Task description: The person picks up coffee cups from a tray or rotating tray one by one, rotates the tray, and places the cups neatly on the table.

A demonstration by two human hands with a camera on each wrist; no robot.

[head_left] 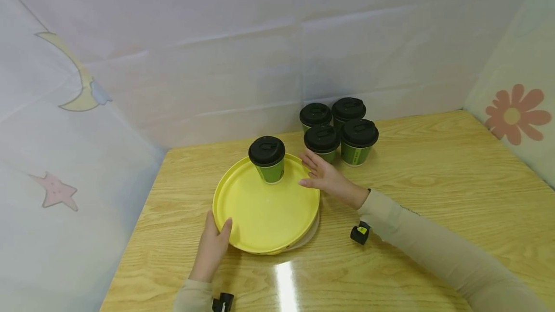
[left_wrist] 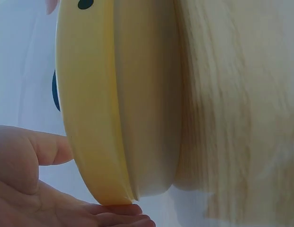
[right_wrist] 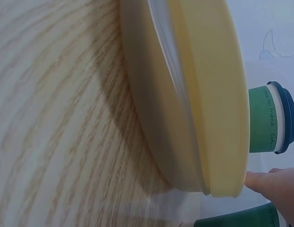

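A round yellow tray [head_left: 264,215] with a raised rim lies over a pale round base [head_left: 310,235] on the table. One green paper cup [head_left: 272,172] with a black lid stands upright near the tray's back edge. My left hand [head_left: 211,245] holds the tray's left rim, thumb [left_wrist: 54,149] at the top edge and fingers [left_wrist: 123,217] along the outer side. Over the right rim, my right hand [head_left: 327,177] has its fingers spread, apart from the cup. In the right wrist view a fingertip [right_wrist: 253,179] meets the tray's edge.
Several more lidded green cups [head_left: 356,153] stand close together behind my right hand, near the back wall. The wooden table [head_left: 433,172] reaches fabric walls at left, back and right. Black wrist devices [head_left: 360,232] sit by both sleeves.
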